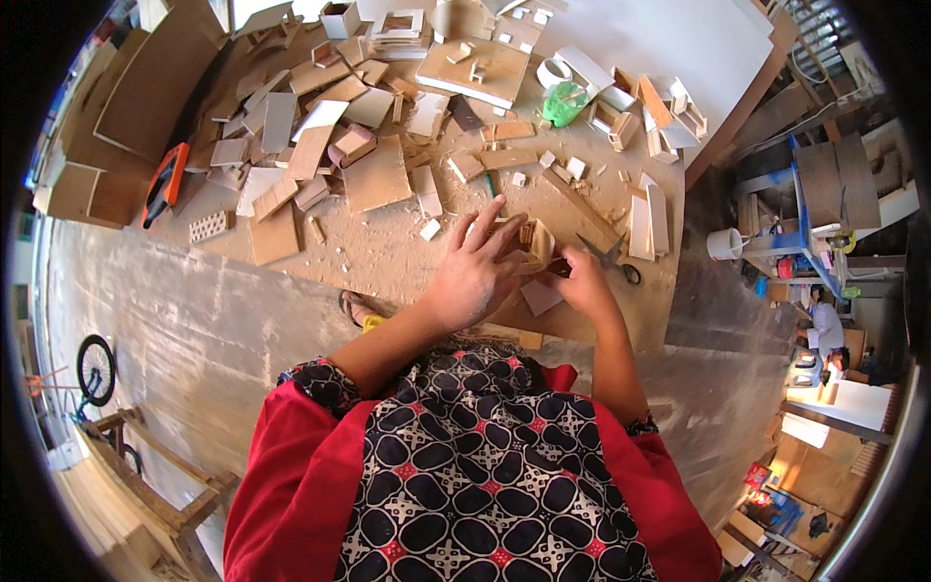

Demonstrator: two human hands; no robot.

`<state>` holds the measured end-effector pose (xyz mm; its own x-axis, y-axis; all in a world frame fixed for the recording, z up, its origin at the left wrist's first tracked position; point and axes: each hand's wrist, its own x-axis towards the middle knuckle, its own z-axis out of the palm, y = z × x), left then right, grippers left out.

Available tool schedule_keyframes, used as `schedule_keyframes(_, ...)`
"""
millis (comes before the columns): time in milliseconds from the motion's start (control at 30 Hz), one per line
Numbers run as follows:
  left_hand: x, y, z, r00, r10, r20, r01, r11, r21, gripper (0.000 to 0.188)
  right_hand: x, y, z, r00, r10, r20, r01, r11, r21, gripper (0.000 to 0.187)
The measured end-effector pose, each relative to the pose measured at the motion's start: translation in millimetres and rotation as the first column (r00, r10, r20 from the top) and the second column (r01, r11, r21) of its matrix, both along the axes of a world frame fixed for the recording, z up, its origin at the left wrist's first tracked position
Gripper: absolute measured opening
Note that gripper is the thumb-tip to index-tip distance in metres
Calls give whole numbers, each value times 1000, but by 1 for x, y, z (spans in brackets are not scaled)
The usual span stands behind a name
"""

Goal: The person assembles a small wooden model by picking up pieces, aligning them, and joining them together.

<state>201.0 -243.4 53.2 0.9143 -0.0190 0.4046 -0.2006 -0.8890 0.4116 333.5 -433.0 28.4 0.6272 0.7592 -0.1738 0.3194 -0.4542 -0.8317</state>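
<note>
Over the front of the worktable (369, 257), both hands are at a small hollow wooden piece (539, 244) with a curved, light-coloured rim. My left hand (473, 272) is on its left side with the fingers stretched and fanned; its thumb is hidden. From the other side my right hand (584, 284) pinches the piece between thumb and bent fingers. A pair of scissors (609, 260) with dark handles lies open just right of my right hand. Below the hands is a flat brownish offcut (541, 297). A slim green tool (490, 186) lies beyond my left fingertips.
Wooden offcuts (373, 175) and shavings cover the table's left and middle. An orange-handled saw (165, 184) rests at the left edge. Toward the back right are a crumpled green plastic object (564, 103) and a tape roll (554, 73). Another person (826, 330) works far right.
</note>
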Motion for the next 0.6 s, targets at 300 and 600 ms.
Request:
schedule_keyframes(300,10,-9,-8,997,64,48,-62,997,-49,12,-1,0,-10,989,-28,147,25,999,19,28)
schedule_keyframes(600,13,-11,-14,994,66,91,-59,995,-76,8,-1,3,3,981,10,194,12,993,-114,27)
